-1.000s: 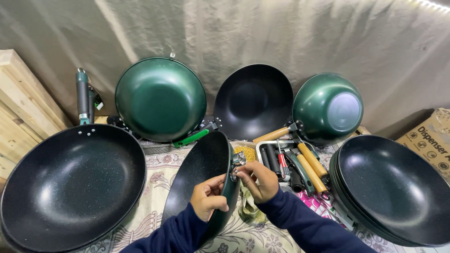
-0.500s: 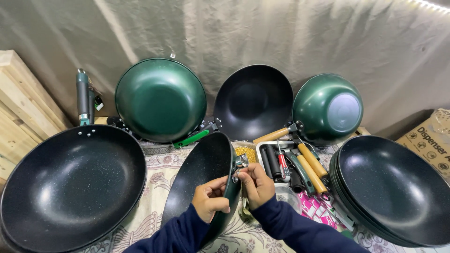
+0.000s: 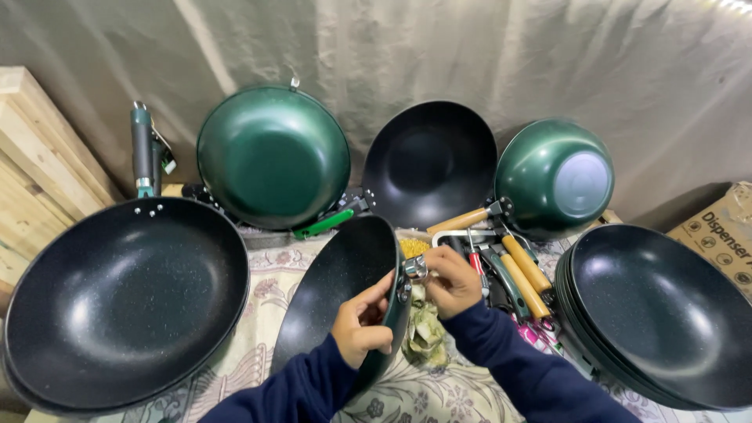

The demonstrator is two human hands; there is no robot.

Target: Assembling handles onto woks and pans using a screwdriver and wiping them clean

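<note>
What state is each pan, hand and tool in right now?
Held pan: tilted on edge, no handle attached.
Left hand: gripping the pan's rim.
Right hand: fingers at the metal bracket on the rim.
Large pan: lying flat, handle attached.
Green wok: propped against the cloth.
Wooden handles: loose on the table.

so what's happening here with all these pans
A person in dark blue sleeves holds a black pan tilted on its edge over a patterned cloth. The left hand steadies the rim, while the right hand pinches a small metal fitting at the rim. Around them lie a big black pan, green pans leaning on the backdrop, a stack of black pans and loose wooden handles.
</note>
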